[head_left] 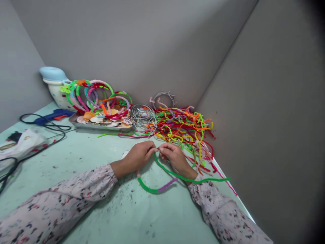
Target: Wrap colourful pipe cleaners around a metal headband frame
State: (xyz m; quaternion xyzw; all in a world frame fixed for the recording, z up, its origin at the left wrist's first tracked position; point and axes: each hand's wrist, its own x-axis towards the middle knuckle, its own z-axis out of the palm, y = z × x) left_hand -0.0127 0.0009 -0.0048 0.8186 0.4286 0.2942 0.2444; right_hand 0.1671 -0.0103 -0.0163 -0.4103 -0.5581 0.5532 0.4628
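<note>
My left hand [143, 154] is closed in a pinch, its fingertips almost meeting those of my right hand [174, 158]. From the left fingertips a long green pipe cleaner [175, 174] trails down and rightward, passing across my right wrist. Below my left palm curves a band wrapped in pink, green and purple fuzz [149, 189]; its upper part is hidden behind that hand. The right thumb and forefinger press together at the meeting point. Whatever lies between them is too small to make out.
A heap of colourful pipe cleaners [182, 123] lies beyond my hands, beside coiled wire rings [144, 118]. A metal tray [101, 126] holds shells and fuzzy hoops [93, 91]. Further left are a blue glue gun [53, 116], black cable [59, 135], plastic bag [22, 144] and blue-lidded container [54, 84].
</note>
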